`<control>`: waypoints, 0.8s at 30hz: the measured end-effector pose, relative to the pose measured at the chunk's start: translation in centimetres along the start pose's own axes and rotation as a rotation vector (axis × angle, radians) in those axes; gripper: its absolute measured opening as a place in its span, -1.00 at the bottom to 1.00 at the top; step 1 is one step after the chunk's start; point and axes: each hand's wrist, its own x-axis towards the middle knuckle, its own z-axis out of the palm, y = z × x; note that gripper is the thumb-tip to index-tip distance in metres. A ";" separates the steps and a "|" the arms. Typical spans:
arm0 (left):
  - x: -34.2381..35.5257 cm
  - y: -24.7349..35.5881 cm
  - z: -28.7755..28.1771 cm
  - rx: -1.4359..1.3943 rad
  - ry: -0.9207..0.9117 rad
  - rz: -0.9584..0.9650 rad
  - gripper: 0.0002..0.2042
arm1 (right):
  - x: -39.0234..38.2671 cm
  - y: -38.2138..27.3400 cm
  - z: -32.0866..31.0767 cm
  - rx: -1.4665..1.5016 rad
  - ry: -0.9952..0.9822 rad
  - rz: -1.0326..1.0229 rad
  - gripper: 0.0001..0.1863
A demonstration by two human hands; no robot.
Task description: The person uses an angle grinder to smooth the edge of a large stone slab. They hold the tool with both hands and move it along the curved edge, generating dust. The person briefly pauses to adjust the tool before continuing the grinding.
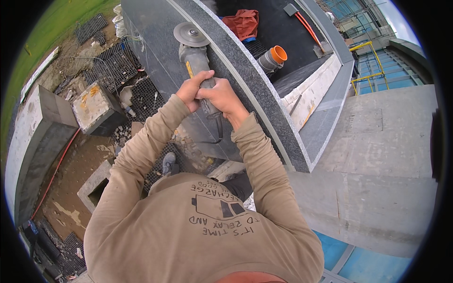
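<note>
Both my hands are wrapped round one angle grinder (195,59), which is grey and dusty with a yellow mark on its side. My left hand (189,89) grips its body from the left, and my right hand (226,98) closes round it from the right, the thumbs near each other. A round disc (191,34) sits at the grinder's far end, beside the pale strip along a curved dark granite wall (236,52). Whether the disc touches the stone or spins, I cannot tell. A black cord (219,129) hangs from the grinder's near end.
Inside the curved wall lie an orange-ended pipe (278,55), a red bag (243,24) and red conduits (309,30). Concrete blocks (96,106), black grid mats (118,66) and rubble cover the ground at left. My shoe (169,162) stands below. A concrete ledge (373,141) extends right.
</note>
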 end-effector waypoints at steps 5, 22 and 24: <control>-1.8 -1.6 0.5 0.000 0.025 0.006 -0.56 | -1.9 1.0 -0.2 -0.050 0.002 -0.033 -0.53; -4.2 -4.9 1.8 -0.019 0.013 0.009 -0.68 | -5.4 2.3 -1.1 -0.045 0.010 -0.043 -0.57; -3.7 -4.5 1.5 -0.011 0.014 0.007 -0.68 | -4.6 2.3 -1.0 -0.055 0.014 -0.044 -0.54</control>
